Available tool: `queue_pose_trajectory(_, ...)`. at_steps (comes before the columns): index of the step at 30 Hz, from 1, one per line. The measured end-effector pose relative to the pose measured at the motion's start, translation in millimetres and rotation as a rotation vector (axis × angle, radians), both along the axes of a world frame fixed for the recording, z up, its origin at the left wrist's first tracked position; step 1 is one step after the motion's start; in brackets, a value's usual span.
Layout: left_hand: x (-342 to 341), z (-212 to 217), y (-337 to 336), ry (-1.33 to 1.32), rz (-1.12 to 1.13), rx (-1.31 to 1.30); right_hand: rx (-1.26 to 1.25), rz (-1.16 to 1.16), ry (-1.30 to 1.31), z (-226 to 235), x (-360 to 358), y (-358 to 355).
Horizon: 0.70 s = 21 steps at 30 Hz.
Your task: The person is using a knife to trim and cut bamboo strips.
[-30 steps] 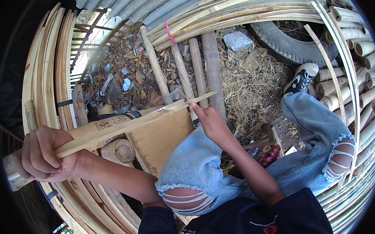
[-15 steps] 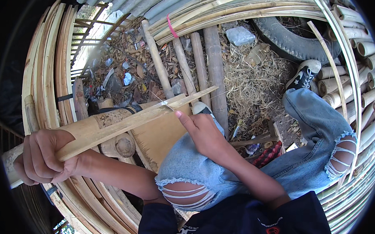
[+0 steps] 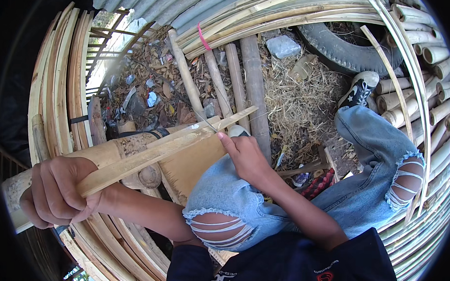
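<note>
A person sits on the ground and holds a long flat bamboo strip (image 3: 155,150) across the left knee (image 3: 223,190). The left hand (image 3: 54,194) is wrapped tight around the near end of the strip, with all the fingers curled over it. From that hand the strip slants up and to the right, and its far tip pokes out past the knee. The right hand (image 3: 244,156) sits on the knee, just beside the strip, with one finger stretched out to touch it near a thin metal blade (image 3: 206,121). The rest of that hand is partly curled, and it is hard to tell if it grips the blade. Under the strip, between it and the knee, lies a thick bamboo log (image 3: 120,154) and a flat brown board (image 3: 192,164). Past the strip's far tip, three round bamboo poles (image 3: 237,81) lie side by side on dry straw (image 3: 295,108) and dead leaves. Farther off from the strip, near the top right, a black tyre (image 3: 337,45) rests on the ground. The person's right leg in torn blue jeans (image 3: 378,165) stretches out to the right of the strip, ending in a black and white shoe (image 3: 358,88). To the left of the strip, many bent bamboo slats (image 3: 53,85) are stacked in a curve.
</note>
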<state>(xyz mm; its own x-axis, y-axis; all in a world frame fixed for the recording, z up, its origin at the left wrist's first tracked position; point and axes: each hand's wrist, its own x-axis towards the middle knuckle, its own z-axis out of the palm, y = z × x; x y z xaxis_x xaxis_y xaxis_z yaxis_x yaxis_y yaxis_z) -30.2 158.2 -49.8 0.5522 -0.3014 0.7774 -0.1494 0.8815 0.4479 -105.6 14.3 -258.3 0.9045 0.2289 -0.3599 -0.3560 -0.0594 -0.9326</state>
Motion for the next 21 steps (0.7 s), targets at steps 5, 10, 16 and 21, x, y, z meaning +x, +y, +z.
queue_pose_trajectory(5,5.8,2.6,6.9,0.025,0.12,0.126,-0.12,-0.056,-0.259,-12.8,-11.5,9.8)
queue_pose_trajectory(10,7.2,0.7,-5.1,0.037,0.134,0.139,-0.359,-0.005,-0.414,-71.0,-7.1,-9.3)
queue_pose_trajectory(16,6.3,4.3,2.1,0.064,0.187,0.173,-0.141,-0.038,-0.071,-54.6,-7.5,-8.9)
queue_pose_trajectory(21,-6.7,9.1,34.1,0.127,0.123,-0.191,-0.132,-0.013,-0.552,6.3,-15.5,-2.6)
